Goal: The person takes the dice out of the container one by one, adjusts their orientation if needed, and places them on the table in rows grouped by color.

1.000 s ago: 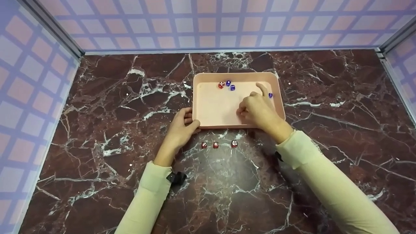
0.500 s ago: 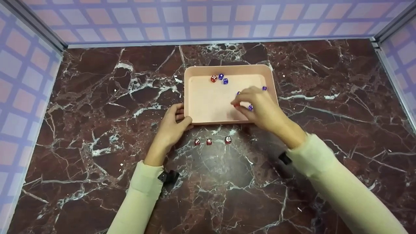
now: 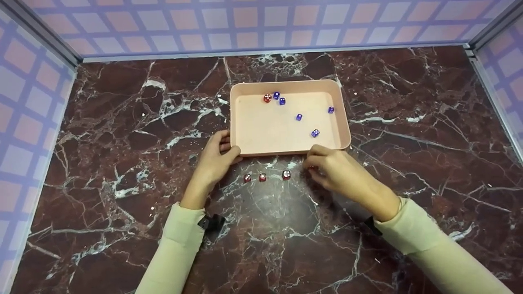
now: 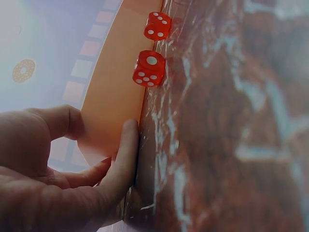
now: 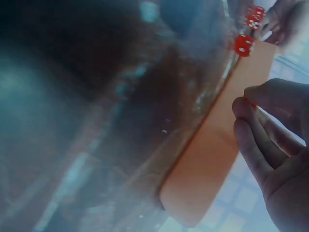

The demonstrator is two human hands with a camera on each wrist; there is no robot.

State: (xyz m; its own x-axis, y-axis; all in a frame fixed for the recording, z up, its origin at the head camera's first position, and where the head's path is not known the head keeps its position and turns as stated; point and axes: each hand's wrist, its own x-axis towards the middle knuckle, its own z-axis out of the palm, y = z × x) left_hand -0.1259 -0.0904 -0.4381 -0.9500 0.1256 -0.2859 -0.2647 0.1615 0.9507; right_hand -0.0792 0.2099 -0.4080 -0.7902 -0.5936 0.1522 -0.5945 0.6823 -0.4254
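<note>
The left hand grips the near left corner of a shallow peach tray, its thumb against the front wall in the left wrist view. Just outside the tray's near right edge, the right hand pinches a red die, mostly hidden by thumb and fingertips. Left of that hand, three red dice lie in a row on the table: the left die, the middle die and the right die. Inside the tray are one red die and several blue dice.
The dark red marbled tabletop surrounds the tray. A checked wall panel closes off the back, with similar panels at left and right. Black wrist devices sit at the sleeve cuffs.
The right hand has taken a red die from the tray and carried it over the front edge toward the table. Blue dice it covered now show. The left hand stays at the corner.
</note>
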